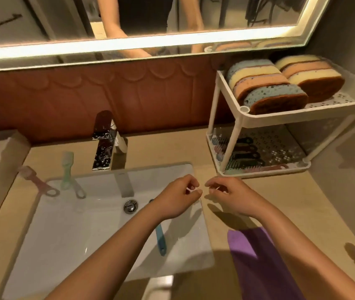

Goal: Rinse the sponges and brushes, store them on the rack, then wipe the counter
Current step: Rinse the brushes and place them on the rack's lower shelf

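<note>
Sponges [269, 89] stand on edge, packed in two rows on the top tier of the white rack [302, 118], a posture that should let them drain. On the lower tier several stored brushes [237, 152] lie side by side. Three more are not yet put away. A blue brush [160, 239] lies in the sink [74, 234], partly under the left forearm, probably waiting for its rinse. A green brush [68, 172] and a pink brush [35, 180] rest across the sink's left rim, heads on the counter [302, 202] and looped handles over the basin. Both hands hover at the sink's right rim, nearly touching each other. The left hand [178, 198] has its fingers curled, thumb and forefinger pinching a thin pale strip [190, 189]; the right hand [230, 195] pinches a similar pale bit the same way. I cannot tell what it is, or whether it is one piece or two. A purple cloth [258, 267] lies on the counter under the right forearm, handy, I judge, for the wiping to come.
</note>
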{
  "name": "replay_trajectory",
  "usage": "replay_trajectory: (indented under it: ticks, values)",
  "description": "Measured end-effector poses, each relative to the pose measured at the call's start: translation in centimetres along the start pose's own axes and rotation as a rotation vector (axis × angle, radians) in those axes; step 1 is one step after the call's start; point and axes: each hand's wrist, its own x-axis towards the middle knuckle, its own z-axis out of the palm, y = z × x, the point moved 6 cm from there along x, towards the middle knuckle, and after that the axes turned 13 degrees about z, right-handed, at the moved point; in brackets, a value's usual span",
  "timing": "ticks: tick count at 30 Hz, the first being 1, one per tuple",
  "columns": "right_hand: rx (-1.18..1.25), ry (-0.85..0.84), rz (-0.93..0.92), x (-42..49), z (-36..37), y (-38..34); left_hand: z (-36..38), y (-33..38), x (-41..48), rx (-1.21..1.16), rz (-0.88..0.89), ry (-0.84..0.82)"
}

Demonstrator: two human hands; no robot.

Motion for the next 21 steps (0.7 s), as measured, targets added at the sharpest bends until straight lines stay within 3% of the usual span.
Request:
replay_trajectory:
  ticks: [4, 8, 21]
  values:
    - [-0.015, -0.078, -0.039, -0.9, 4.1, -3.1, -1.9, -2.1, -4.8, 0.070, -0.058, -0.050]
    - [-0.093, -0.175, -0.137, -1.1, 9.2, -7.5, -5.0, -5.8, -10.5, 0.016, -0.149, 0.023]
    - [-0.238, -0.345, -0.264, 0.6, 22.9, -20.2, -15.5, -18.0, -26.4, -0.052, -0.483, 0.471]
